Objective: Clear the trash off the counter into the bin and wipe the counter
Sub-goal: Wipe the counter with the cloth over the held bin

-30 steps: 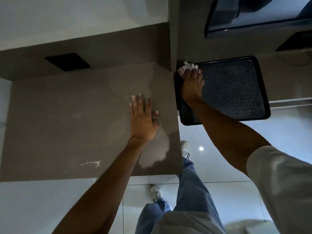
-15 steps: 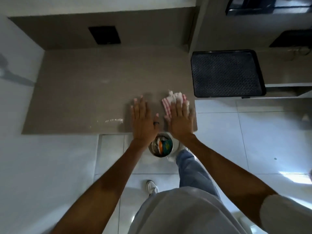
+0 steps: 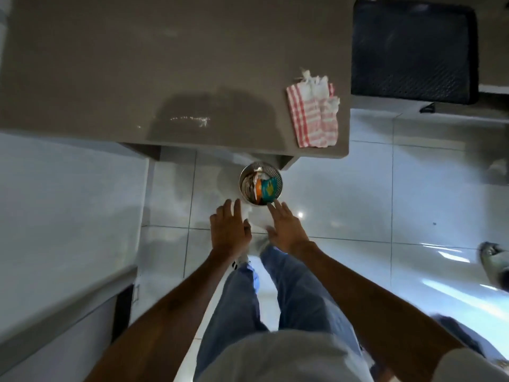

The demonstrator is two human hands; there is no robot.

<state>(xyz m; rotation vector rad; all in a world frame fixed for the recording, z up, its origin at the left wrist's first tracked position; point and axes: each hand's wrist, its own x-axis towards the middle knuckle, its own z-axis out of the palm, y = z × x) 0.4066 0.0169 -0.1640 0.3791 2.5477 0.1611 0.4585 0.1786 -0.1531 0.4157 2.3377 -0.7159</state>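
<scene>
A red-and-white checked cloth (image 3: 314, 114) lies crumpled on the brown counter (image 3: 165, 64), near its front right corner. A round metal bin (image 3: 260, 187) stands on the floor just under the counter's front edge, with colourful wrappers inside. My left hand (image 3: 230, 230) and my right hand (image 3: 286, 230) hover over the floor just in front of the bin, palms down, fingers spread, holding nothing. A streak of pale crumbs or wet glints (image 3: 192, 119) shows near the counter's front edge.
A black perforated tray (image 3: 413, 48) sits to the right of the counter. White glossy floor tiles (image 3: 358, 202) surround the bin. A lower grey ledge (image 3: 55, 312) runs along the left. Another person's foot (image 3: 494, 257) shows at the right edge.
My right hand has let go of the cloth, which stays on the counter. Both hands have pulled back off the counter and lowered toward the bin. The view has backed away.
</scene>
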